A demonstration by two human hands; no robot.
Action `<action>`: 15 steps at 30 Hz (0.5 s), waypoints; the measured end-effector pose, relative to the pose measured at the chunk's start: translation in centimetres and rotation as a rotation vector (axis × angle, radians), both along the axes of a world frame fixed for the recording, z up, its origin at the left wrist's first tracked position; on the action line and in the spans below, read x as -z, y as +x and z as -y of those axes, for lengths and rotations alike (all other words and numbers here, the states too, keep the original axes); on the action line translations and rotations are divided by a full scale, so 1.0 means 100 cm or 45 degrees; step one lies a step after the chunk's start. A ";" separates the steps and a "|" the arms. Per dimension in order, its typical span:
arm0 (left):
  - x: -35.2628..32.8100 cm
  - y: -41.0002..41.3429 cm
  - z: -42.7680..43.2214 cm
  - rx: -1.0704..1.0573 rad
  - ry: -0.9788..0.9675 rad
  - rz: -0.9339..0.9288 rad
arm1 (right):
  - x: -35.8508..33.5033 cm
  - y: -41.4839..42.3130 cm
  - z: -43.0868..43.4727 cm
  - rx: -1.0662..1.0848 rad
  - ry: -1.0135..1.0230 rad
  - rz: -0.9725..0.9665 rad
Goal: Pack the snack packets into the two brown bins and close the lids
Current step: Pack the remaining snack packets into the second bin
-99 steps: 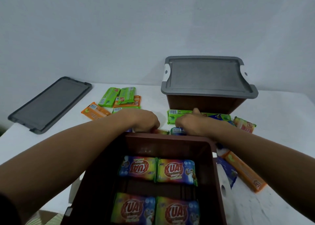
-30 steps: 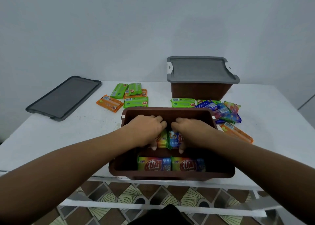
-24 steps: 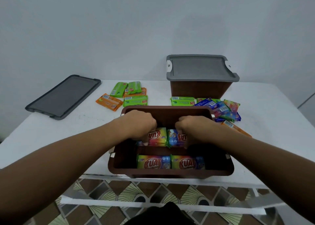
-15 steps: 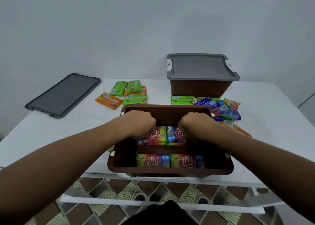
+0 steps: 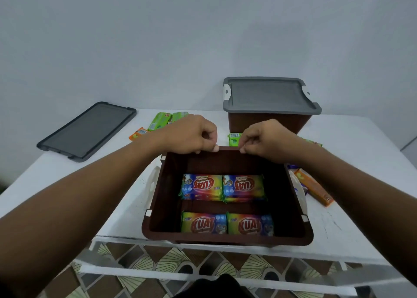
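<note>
**Open bin** (image 5: 228,162): on the table (image 5: 352,139), its near wall at the table's front edge. No lid on it.

**Contents:** KUAT packets (image 5: 202,187) lie flat and face up in two rows of two. There is a bare strip of floor between the rows and bare floor down both sides.

**Hands:** left hand (image 5: 191,135) and right hand (image 5: 264,139) are side by side over the far rim. Fingers are curled, fingertips are at the rim line, and neither hand has a packet in it.

**Step, as judged:** reaching past the far rim for the next packets.

**To do it well:**
- Take the nearest loose packets first, one per hand.
- Lay them flat and square to the existing rows.
- Fill the bare floor before starting a second layer, so the lid can seat later.
- Keep weight off the rim. With the bin at the table edge, a push could slide or tip it.

**Counts:**
- Bins: 2. These are the open bin and the far bin (image 5: 268,122) behind the right hand.
- Lids: 2. The fitted lid (image 5: 268,94) is on the far bin. The loose lid (image 5: 88,130) lies flat at the table's left.
- Packets in the open bin: 4.
- Loose packets seen: 7.
  - Green packets (image 5: 159,121): 4. Two are behind the left hand, one is between the hands, and a sliver shows behind the right wrist.
  - Orange packets (image 5: 313,187): 2, one on each side.
  - Blue packet (image 5: 293,166): 1, at the bin's right.
  - The arms cover part of the spread, so the true total is probably higher.
</note>
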State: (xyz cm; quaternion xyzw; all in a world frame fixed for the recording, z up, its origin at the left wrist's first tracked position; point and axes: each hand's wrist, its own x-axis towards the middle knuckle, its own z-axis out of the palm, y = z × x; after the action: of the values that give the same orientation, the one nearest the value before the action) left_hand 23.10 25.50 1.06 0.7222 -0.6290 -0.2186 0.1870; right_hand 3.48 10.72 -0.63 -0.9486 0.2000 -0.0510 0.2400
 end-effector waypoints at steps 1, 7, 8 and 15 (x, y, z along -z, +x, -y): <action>-0.002 0.001 0.003 -0.037 -0.026 -0.046 | -0.002 0.001 0.007 0.035 0.006 0.033; 0.005 0.016 0.025 -0.136 0.031 -0.217 | 0.004 -0.001 0.045 0.168 0.137 0.116; 0.008 0.021 0.030 -0.130 0.097 -0.248 | 0.007 -0.002 0.050 0.182 0.159 0.120; 0.042 0.057 0.056 0.024 0.749 -0.112 | 0.041 0.012 0.084 0.086 0.222 -0.141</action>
State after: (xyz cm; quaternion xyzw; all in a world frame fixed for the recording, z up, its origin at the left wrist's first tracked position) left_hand 28.76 19.92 -3.12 0.7293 -0.5367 -0.4244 -0.0053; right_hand 4.71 2.37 -4.72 -0.9181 0.2486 0.0110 0.3085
